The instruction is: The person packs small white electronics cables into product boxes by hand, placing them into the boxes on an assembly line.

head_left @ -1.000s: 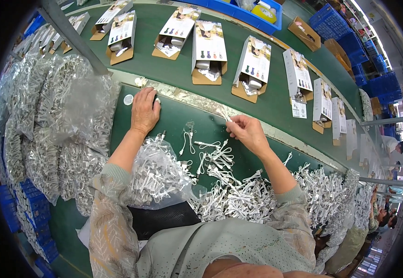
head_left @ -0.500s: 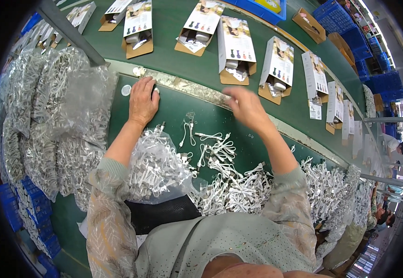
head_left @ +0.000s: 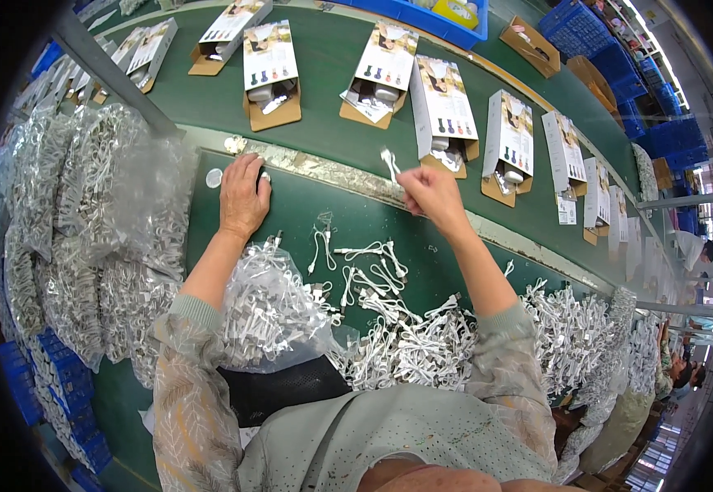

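My left hand [head_left: 244, 199] lies with its fingers stretched out over the near edge of the worn metal rail [head_left: 324, 166], holding nothing. A small clear round disc [head_left: 214, 178] is beside it. My right hand [head_left: 434, 195] is closed on a bundled white USB cable [head_left: 390, 161], whose end sticks up past the fingers above the rail. Between my forearms, loose USB cables [head_left: 369, 256] lie on the green tabletop. Nearer to me sit a larger cable heap [head_left: 412, 348] and an open clear plastic bag [head_left: 270, 316] full of the same cables.
Beyond the rail, a green conveyor belt carries a row of open white-and-brown boxes [head_left: 270, 61] with white items inside. Stacked bags of cables [head_left: 86, 205] rise at the left, next to a slanted metal post [head_left: 118, 70]. Another cable pile [head_left: 570, 332] is at the right.
The boxes have shifted to the right and nearer. My right hand, blurred before, now shows a white USB cable above its fingers. My left hand has barely moved.
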The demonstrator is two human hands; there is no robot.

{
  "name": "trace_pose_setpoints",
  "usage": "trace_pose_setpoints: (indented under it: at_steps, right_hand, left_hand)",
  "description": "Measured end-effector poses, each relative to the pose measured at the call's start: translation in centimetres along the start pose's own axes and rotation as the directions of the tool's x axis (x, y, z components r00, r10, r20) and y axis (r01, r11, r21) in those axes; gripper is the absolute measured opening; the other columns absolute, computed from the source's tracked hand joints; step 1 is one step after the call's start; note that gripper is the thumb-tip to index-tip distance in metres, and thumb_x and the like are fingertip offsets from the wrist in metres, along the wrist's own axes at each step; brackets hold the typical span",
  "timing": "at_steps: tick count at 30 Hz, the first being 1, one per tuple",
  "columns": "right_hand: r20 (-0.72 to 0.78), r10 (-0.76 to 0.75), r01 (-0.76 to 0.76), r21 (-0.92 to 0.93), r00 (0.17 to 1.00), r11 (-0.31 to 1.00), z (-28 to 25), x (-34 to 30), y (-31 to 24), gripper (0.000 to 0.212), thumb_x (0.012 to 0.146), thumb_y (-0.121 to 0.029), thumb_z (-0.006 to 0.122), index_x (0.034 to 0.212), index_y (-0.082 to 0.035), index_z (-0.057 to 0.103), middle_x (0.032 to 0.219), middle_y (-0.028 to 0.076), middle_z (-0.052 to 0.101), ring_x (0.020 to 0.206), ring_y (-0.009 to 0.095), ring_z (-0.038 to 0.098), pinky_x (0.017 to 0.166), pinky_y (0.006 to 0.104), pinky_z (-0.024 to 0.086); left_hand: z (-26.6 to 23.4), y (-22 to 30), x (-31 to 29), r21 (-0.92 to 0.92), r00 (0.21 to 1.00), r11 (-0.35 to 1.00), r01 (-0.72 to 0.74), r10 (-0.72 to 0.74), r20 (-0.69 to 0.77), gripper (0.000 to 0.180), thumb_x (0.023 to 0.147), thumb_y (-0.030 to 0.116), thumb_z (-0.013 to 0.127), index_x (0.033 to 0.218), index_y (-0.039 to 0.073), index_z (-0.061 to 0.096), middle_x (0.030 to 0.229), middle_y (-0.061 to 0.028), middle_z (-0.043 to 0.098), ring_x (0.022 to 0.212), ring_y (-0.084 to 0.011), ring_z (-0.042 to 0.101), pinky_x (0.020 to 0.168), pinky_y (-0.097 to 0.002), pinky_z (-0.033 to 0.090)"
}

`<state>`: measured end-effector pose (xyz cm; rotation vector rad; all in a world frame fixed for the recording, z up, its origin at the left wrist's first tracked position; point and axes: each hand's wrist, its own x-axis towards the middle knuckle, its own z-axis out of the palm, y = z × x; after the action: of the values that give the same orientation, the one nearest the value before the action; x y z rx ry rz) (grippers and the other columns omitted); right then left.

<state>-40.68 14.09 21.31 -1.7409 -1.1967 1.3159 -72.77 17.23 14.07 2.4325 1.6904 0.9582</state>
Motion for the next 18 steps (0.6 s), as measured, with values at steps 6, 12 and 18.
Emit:
trace_pose_setpoints:
  at_steps: [6, 12, 18]
  right_hand:
    - [-0.364, -0.413, 0.216, -0.474, 0.835, 0.854, 2.1, 11.2, 0.3, 0.03, 0.081, -0.026, 0.059, 0.071, 0.002, 0.066, 0.066, 0.018, 0.065, 0.069, 0.034, 0.065, 0.069, 0.0411, 0.05]
    - [-0.125, -0.742, 0.444, -0.731, 0.658, 0.517, 2.3, 9.5, -1.1, 0.027, 0.082, -0.015, 0.059, 0.103, 0.002, 0.058, 0.09, 0.022, 0.064, 0.085, 0.041, 0.061, 0.075, 0.0466, 0.048]
    - [0.495, -0.378, 0.618, -0.544, 0.783, 0.567, 2.5, -3.6, -1.0, 0.024, 0.079, -0.017, 0.065, 0.1, -0.006, 0.062, 0.095, 0.013, 0.061, 0.094, 0.03, 0.058, 0.083, 0.0383, 0.047]
  left_hand:
    - [0.2, -0.3, -0.7, -0.014, 1.0, 1.0, 0.017, -0.017, 0.021, 0.032, 0.08, 0.007, 0.055, 0.111, 0.003, 0.054, 0.119, -0.015, 0.054, 0.114, -0.0339, 0.049, 0.099, -0.0424, 0.037]
    - [-0.1, -0.3, 0.2, -0.022, 1.0, 1.0, 0.005, -0.006, -0.003, 0.032, 0.077, 0.008, 0.056, 0.109, 0.002, 0.054, 0.116, -0.0146, 0.055, 0.113, -0.0325, 0.049, 0.1, -0.0425, 0.036]
    - [-1.1, -0.8, 1.6, 0.003, 1.0, 1.0, -0.007, 0.007, 0.0, 0.033, 0.077, 0.009, 0.057, 0.109, 0.001, 0.055, 0.117, -0.0144, 0.055, 0.114, -0.0315, 0.049, 0.101, -0.0417, 0.035]
